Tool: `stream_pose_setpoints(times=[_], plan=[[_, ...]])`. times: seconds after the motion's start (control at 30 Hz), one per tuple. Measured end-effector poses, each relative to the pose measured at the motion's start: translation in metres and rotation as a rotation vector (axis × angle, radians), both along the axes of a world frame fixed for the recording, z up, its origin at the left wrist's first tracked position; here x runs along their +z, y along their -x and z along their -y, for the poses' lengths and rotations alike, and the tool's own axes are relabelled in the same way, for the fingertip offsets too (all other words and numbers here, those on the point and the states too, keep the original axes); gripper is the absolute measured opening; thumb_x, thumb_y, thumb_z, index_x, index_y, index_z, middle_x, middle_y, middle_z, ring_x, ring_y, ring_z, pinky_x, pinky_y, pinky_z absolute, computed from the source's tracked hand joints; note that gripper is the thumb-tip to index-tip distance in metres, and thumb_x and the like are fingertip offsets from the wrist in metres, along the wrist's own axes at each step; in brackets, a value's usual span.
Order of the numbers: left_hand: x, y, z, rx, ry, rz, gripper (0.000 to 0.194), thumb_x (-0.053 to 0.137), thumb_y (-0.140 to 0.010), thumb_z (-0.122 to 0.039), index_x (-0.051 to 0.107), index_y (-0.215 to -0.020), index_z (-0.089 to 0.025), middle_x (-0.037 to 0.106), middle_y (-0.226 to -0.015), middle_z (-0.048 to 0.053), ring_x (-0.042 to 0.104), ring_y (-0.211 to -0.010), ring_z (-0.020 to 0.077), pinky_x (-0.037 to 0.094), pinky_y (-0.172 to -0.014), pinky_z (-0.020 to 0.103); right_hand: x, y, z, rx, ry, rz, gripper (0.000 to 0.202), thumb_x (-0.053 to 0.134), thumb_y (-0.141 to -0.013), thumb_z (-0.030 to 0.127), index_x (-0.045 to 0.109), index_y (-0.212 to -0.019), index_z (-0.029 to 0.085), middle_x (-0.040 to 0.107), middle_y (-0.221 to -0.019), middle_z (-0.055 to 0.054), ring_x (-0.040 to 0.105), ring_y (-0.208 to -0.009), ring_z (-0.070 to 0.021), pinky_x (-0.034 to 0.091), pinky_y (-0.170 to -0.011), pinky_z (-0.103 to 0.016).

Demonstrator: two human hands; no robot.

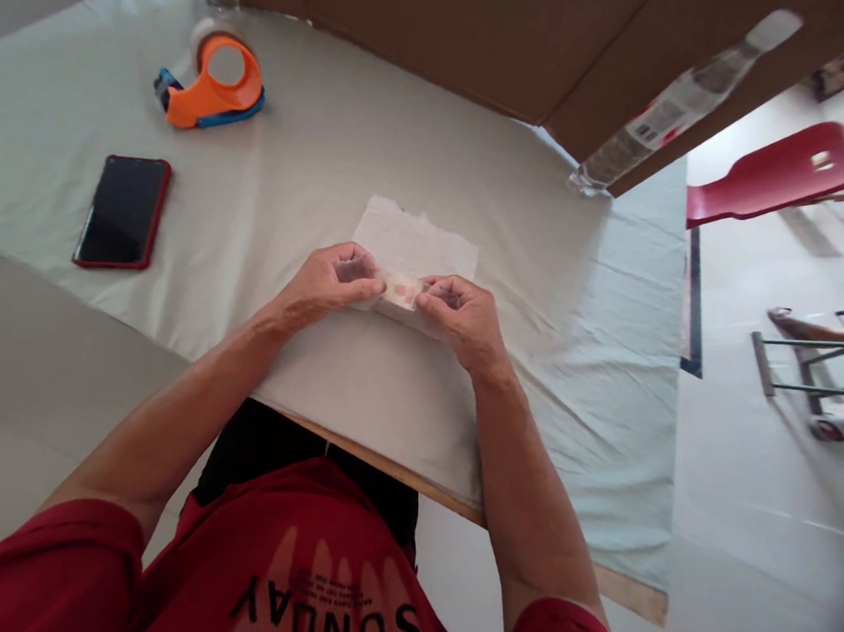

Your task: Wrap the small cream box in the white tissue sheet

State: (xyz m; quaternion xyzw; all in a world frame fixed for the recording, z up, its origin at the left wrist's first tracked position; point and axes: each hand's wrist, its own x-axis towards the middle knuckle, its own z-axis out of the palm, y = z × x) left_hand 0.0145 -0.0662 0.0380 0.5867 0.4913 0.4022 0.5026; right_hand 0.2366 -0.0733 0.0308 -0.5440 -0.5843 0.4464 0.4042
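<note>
A small pale piece with pinkish-orange marks (400, 291) lies between my two hands, over the near part of a white paper sheet (419, 238). My left hand (336, 282) pinches its left end between thumb and fingers. At the right end, the thumb and curled fingers of my right hand (462, 312) grip it the same way. The sheet's far edge looks torn and uneven, and its near part is folded or covered under my fingers. Whether the marked piece is a packet or something wrapped, I cannot tell.
A pale cloth covers the table (317, 164). To the left lie an orange tape dispenser (227, 84) and a phone in a red case (123, 212). A large cardboard panel (437, 26) stands at the back, with a plastic bottle (677, 107) upright against it. A red chair (784, 173) is beyond.
</note>
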Motion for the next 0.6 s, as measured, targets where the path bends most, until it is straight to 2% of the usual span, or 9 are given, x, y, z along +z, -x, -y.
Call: stream_pose_setpoints(times=[0.2,0.33,0.4,0.6], plan=[[-0.009,-0.008,-0.003,-0.019,-0.065,-0.019,0.026,0.076,-0.07,-0.038,0.065,-0.08,-0.016,0.07,-0.08,0.003,0.061,-0.071,0.0135,0.046,-0.064,0.024,-0.001,0.0,0.001,0.011,-0.009,-0.004,0.021,0.073,-0.069,0.037,0.064,-0.068,0.018,0.072,-0.102,-0.007,0.064,-0.085,-0.0167,0.048,-0.078,-0.031],[-0.012,-0.011,-0.004,0.014,-0.063,0.039,0.023,0.074,-0.07,-0.035,0.062,-0.072,-0.015,0.076,-0.102,0.01,0.068,-0.086,0.0177,0.05,-0.072,0.027,-0.001,0.001,0.002,0.007,-0.011,-0.018,0.023,0.073,-0.072,0.04,0.063,-0.069,0.018,0.072,-0.099,-0.006,0.062,-0.081,-0.0153,0.047,-0.077,-0.03],[-0.011,-0.012,-0.004,0.014,-0.066,0.069,0.022,0.073,-0.07,-0.033,0.061,-0.07,-0.015,0.076,-0.104,0.011,0.069,-0.09,0.0189,0.051,-0.075,0.027,-0.002,0.001,0.002,0.002,-0.011,-0.029,0.025,0.073,-0.072,0.041,0.063,-0.07,0.018,0.071,-0.096,-0.005,0.06,-0.078,-0.0145,0.046,-0.075,-0.03],[-0.011,-0.016,-0.006,0.004,-0.047,0.112,0.02,0.073,-0.069,-0.029,0.059,-0.069,-0.015,0.075,-0.095,0.009,0.066,-0.077,0.0138,0.048,-0.066,0.024,-0.001,0.0,0.002,0.02,-0.01,-0.043,0.026,0.076,-0.068,0.04,0.062,-0.069,0.018,0.071,-0.091,-0.005,0.058,-0.076,-0.014,0.044,-0.072,-0.029]])
